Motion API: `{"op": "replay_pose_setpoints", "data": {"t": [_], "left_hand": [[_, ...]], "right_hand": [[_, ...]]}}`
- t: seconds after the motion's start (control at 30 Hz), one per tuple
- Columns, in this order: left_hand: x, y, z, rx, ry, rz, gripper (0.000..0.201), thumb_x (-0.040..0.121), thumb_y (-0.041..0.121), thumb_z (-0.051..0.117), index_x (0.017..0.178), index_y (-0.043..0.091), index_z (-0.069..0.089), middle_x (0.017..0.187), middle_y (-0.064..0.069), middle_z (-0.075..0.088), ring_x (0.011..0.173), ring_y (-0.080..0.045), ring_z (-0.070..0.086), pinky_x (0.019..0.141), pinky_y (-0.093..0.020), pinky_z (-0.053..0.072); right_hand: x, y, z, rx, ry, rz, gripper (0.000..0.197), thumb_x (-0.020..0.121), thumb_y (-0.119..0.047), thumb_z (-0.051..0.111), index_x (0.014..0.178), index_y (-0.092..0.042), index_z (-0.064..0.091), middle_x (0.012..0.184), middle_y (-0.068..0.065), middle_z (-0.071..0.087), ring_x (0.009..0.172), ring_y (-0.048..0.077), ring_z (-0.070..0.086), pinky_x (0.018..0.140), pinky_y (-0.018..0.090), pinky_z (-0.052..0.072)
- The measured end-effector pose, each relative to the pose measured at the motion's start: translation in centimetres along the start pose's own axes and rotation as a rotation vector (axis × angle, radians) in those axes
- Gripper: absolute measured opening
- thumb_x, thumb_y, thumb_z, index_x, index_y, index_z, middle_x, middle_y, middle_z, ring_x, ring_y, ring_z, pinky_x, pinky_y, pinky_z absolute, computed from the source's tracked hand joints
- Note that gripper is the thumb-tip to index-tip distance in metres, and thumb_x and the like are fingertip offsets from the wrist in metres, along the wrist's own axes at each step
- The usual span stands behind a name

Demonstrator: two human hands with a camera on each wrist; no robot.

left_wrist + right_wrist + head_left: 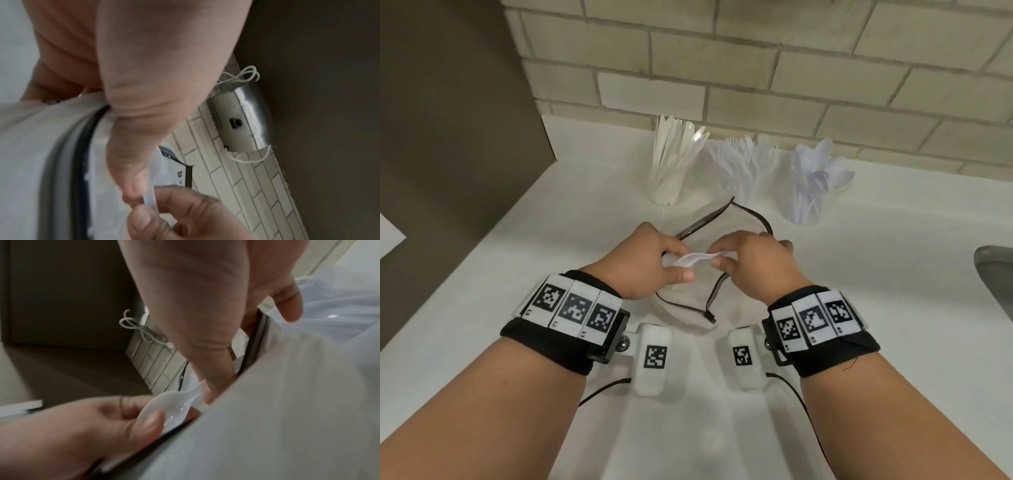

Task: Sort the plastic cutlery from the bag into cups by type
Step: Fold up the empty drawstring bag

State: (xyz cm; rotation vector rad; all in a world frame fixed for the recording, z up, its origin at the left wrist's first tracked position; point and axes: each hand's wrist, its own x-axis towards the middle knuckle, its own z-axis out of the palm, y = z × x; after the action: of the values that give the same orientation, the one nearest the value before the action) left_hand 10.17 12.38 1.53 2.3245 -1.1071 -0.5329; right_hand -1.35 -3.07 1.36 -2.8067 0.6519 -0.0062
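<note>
Head view, translucent spoon [693, 257], 2 hands pinching

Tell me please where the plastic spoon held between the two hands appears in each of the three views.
Head: the spoon lies at centre, between the left hand and the right hand.
Left wrist: lower centre, only its pinched handle shows.
Right wrist: lower centre-left, its bowl is under the left thumb.
Shared landmark: the bag's black zip edge.

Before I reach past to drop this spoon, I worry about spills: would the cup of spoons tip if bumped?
Probably: the cup of spoons looks thin, clear and light. Its spoons fan out above the rim, so it seems top-heavy.
</note>
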Motion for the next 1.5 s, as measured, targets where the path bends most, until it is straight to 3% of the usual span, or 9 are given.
{"op": "replay_pose_setpoints", "data": {"t": [0.17, 0.3, 0.4, 0.6, 0.87, 1.03, 1.2, 1.33, 1.5], "left_hand": [[0.0, 1.1, 0.0, 0.089, 0.067, 0.003, 0.041, 0.08, 0.038, 0.073, 0.118, 0.026, 0.065, 0.105, 0.001, 0.031, 0.089, -0.012, 0.045, 0.084, -0.019, 0.036], [-0.2, 0.0, -0.8, 0.117, 0.067, -0.128, 0.05, 0.075, 0.026, 0.077, 0.122, 0.029, 0.059, 0.11, 0.001, 0.027, 0.088, -0.016, 0.049, 0.085, -0.017, 0.038], [-0.4, -0.7, -0.8, 0.041, 0.059, -0.153, 0.041, 0.081, 0.015, 0.067, 0.118, 0.031, 0.059, 0.11, 0.001, 0.03, 0.081, -0.012, 0.05, 0.078, -0.017, 0.041], [-0.1, -0.9, -0.2, -0.064, 0.042, -0.094, 0.036, 0.081, 0.016, 0.065, 0.105, 0.041, 0.056, 0.106, 0.003, 0.036, 0.074, -0.006, 0.052, 0.06, -0.007, 0.036], [0.6, -0.4, 0.7, -0.1, 0.037, -0.075, 0.037, 0.079, 0.015, 0.066, 0.1, 0.045, 0.056, 0.097, 0.008, 0.038, 0.069, -0.005, 0.051, 0.058, -0.01, 0.036], [1.2, -0.2, 0.9, -0.12, 0.04, -0.068, 0.038, 0.078, 0.015, 0.067, 0.096, 0.046, 0.056, 0.097, 0.004, 0.042, 0.062, -0.006, 0.05, 0.054, -0.011, 0.034], [1.2, -0.2, 1.1, -0.133, 0.035, -0.066, 0.037, 0.078, 0.014, 0.065, 0.1, 0.043, 0.057, 0.099, 0.002, 0.044, 0.062, -0.005, 0.048, 0.055, -0.01, 0.033], [0.9, -0.1, 0.8, -0.216, 0.076, -0.058, 0.044, 0.084, 0.009, 0.056, 0.115, 0.04, 0.058, 0.119, 0.001, 0.047, 0.087, -0.009, 0.057, 0.066, -0.011, 0.04], [0.2, 0.6, -0.4, -0.803, 0.336, -0.097, 0.045, 0.089, -0.004, 0.046, 0.107, 0.035, 0.061, 0.116, 0.004, 0.061, 0.095, -0.011, 0.06, 0.076, -0.019, 0.049]], "right_hand": [[0.0, -2.0, 0.1, -0.263, 0.065, -0.093, 0.04, 0.093, -0.062, 0.036, 0.108, -0.042, 0.067, 0.118, -0.013, 0.056, 0.115, 0.02, 0.043, 0.093, 0.045, 0.024], [0.3, 0.1, -1.7, 0.539, 0.259, -0.097, 0.023, 0.092, -0.036, 0.059, 0.099, -0.02, 0.073, 0.099, -0.005, 0.061, 0.084, 0.01, 0.054, 0.093, 0.041, 0.043], [0.3, 2.4, -5.5, 1.058, 0.584, -0.074, 0.01, 0.089, -0.013, 0.066, 0.092, -0.022, 0.069, 0.081, -0.003, 0.069, 0.066, 0.009, 0.064, 0.079, 0.033, 0.055], [3.9, 9.5, -10.9, 0.718, 1.086, 0.04, 0.026, 0.092, -0.011, 0.048, 0.112, -0.026, 0.044, 0.077, -0.007, 0.064, 0.064, 0.007, 0.067, 0.074, 0.035, 0.058], [8.4, 14.2, -8.0, 0.403, 0.785, 0.295, 0.054, 0.092, -0.008, 0.035, 0.137, -0.037, 0.037, 0.077, 0.015, 0.064, 0.072, 0.035, 0.062, 0.07, 0.042, 0.054], [9.5, 13.7, -6.0, -0.079, 0.294, 0.525, 0.048, 0.1, -0.044, 0.016, 0.135, -0.033, 0.047, 0.144, 0.007, 0.044, 0.127, 0.033, 0.036, 0.099, 0.05, 0.031], [8.1, 11.9, -6.4, -0.055, 0.368, 0.488, 0.055, 0.099, -0.053, 0.017, 0.15, -0.035, 0.022, 0.159, 0.005, 0.019, 0.138, 0.033, 0.022, 0.105, 0.053, 0.025], [5.1, 7.9, -5.9, 0.166, 0.414, 0.315, 0.057, 0.095, -0.053, 0.042, 0.146, -0.031, 0.033, 0.154, 0.004, 0.028, 0.139, 0.031, 0.025, 0.11, 0.051, 0.027], [1.6, 3.5, -3.2, 1.099, 0.371, 0.379, 0.062, 0.091, -0.04, 0.058, 0.146, -0.029, 0.032, 0.141, -0.005, 0.045, 0.123, 0.014, 0.046, 0.103, 0.034, 0.038]]}}
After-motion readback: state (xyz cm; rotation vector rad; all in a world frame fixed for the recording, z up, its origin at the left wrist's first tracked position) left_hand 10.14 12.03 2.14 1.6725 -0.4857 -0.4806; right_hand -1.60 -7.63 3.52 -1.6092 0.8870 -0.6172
